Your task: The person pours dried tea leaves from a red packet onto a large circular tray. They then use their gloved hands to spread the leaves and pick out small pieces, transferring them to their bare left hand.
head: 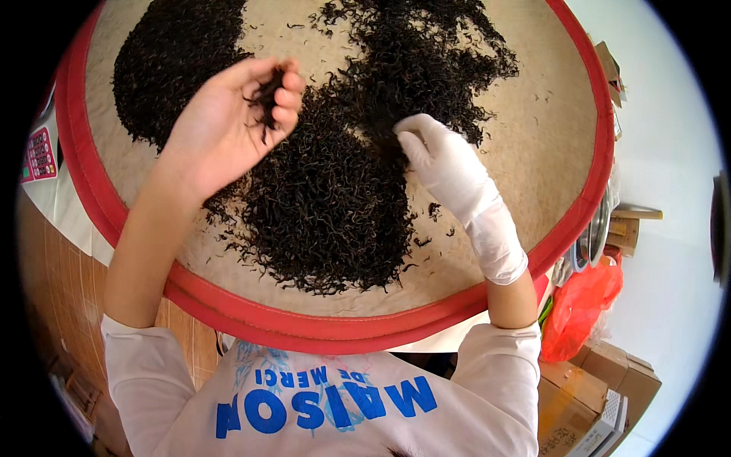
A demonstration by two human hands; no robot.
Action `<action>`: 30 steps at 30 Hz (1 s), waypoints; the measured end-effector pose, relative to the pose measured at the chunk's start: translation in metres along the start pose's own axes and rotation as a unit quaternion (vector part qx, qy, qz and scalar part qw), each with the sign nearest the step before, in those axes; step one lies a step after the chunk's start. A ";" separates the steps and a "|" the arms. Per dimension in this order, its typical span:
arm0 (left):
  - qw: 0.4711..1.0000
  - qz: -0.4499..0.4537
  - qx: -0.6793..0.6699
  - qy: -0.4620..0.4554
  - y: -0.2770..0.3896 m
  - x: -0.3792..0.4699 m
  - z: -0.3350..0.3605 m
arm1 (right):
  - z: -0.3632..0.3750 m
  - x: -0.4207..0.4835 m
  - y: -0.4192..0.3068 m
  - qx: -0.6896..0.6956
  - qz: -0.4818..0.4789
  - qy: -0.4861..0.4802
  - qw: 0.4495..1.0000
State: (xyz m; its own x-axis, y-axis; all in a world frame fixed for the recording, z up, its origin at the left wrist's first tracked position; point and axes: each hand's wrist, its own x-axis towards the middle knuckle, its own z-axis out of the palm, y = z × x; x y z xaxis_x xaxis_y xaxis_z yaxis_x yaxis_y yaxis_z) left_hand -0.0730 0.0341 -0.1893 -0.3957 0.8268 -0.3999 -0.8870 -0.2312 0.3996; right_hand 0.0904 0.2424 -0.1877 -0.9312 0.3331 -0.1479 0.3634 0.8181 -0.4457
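A large round tray (pixel 337 325) with a red fabric rim and a pale woven base lies before me. Dark, twisted dried leaves, looking like tea, form a near heap (pixel 331 217), a heap at the far left (pixel 177 63) and a looser spread at the far right (pixel 422 63). My bare left hand (pixel 245 108) is raised above the tray, palm up, its fingers curled around a small bunch of leaves. My right hand (pixel 434 154), in a white glove, has its fingertips pinched at the edge of the leaves; whether it grips any is hidden.
A pink calculator (pixel 40 154) lies on the pale surface left of the tray. At the right are a red plastic bag (pixel 582 308), metal pans (pixel 598 228) and cardboard boxes (pixel 571 394) by a white wall. Wooden-looking flooring (pixel 68 280) shows at the lower left.
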 end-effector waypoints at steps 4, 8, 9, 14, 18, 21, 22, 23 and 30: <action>0.998 0.020 -0.049 -0.032 0.011 0.000 -0.010 | 0.006 -0.002 -0.024 0.220 0.010 -0.134 0.966; 0.996 0.026 -0.059 -0.061 0.012 0.001 -0.015 | 0.005 0.002 -0.019 0.317 0.025 -0.140 0.938; 0.995 0.024 -0.062 -0.069 0.011 0.001 -0.015 | 0.007 0.003 -0.017 0.301 0.027 -0.127 0.945; 0.996 0.016 -0.059 -0.062 0.010 0.003 -0.015 | 0.026 0.002 -0.038 0.198 0.007 -0.069 0.978; 0.997 0.026 -0.049 -0.060 0.011 0.003 -0.017 | 0.030 0.004 -0.042 0.197 -0.050 -0.076 0.976; 0.996 0.017 -0.061 -0.063 0.011 0.004 -0.017 | 0.012 0.009 -0.040 0.267 -0.008 -0.137 0.954; 0.996 0.021 -0.059 -0.059 0.011 0.004 -0.017 | 0.002 0.009 -0.043 0.309 0.009 -0.168 0.936; 0.996 0.022 -0.058 -0.057 0.011 0.004 -0.018 | -0.008 0.007 -0.046 0.348 0.030 -0.197 0.916; 0.997 0.037 -0.036 -0.059 0.009 0.006 -0.023 | -0.023 -0.016 -0.051 0.267 -0.109 -0.169 0.942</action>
State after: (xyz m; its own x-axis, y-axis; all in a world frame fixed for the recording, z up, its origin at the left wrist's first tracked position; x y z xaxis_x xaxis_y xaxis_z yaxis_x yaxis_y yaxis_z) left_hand -0.0886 0.0251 -0.2070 -0.4331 0.8599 -0.2702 -0.8732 -0.3259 0.3624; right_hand 0.0874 0.2057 -0.1422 -0.9704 -0.0583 -0.2345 0.1810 0.4675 -0.8653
